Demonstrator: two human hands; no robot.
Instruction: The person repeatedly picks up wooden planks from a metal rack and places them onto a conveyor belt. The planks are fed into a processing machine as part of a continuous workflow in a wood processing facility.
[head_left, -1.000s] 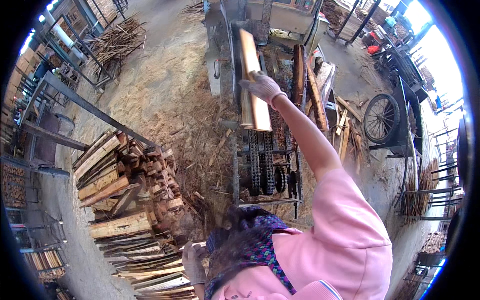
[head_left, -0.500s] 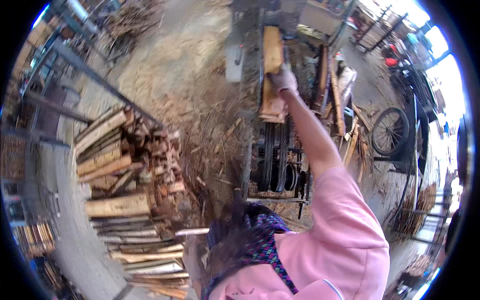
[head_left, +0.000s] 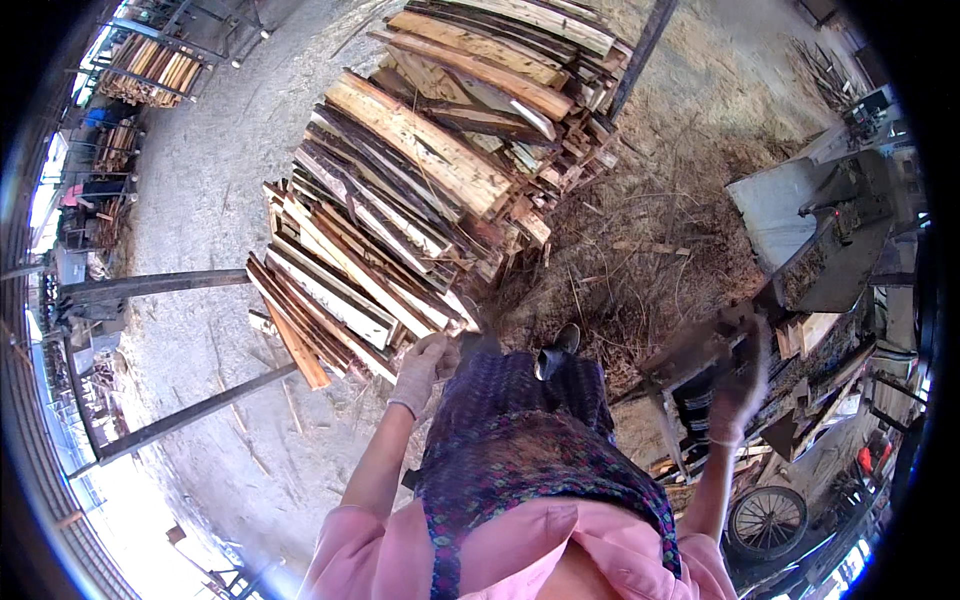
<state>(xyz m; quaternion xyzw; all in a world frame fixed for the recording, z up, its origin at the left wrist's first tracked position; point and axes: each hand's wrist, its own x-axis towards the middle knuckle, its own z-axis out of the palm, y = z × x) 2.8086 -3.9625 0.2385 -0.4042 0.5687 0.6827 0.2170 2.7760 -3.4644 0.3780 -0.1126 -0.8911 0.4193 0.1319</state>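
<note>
My left hand point(head_left: 424, 372), in a pale work glove with darker fingers, is beside the near ends of stacked wooden slats point(head_left: 340, 290). Its fingers are loosely bent, and I see nothing held in them. My right hand point(head_left: 738, 385), gloved too, is out to the right by a dark metal machine frame point(head_left: 672, 430). Motion smears its fingers, so their state and anything in them cannot be made out. Thicker wooden planks point(head_left: 425, 140) lie piled beyond the slats.
A dark shoe point(head_left: 560, 350) shows beyond my patterned apron point(head_left: 530, 450). Bark and wood scraps point(head_left: 640, 250) cover the ground ahead. Metal bars point(head_left: 180, 420) cross at the left. At the right are a sheet-metal chute point(head_left: 785, 215) and a spoked wheel point(head_left: 768, 522).
My view has swung left from the machine to the wood pile. My right hand has come off the board on the machine. My left hand now shows by the slats.
</note>
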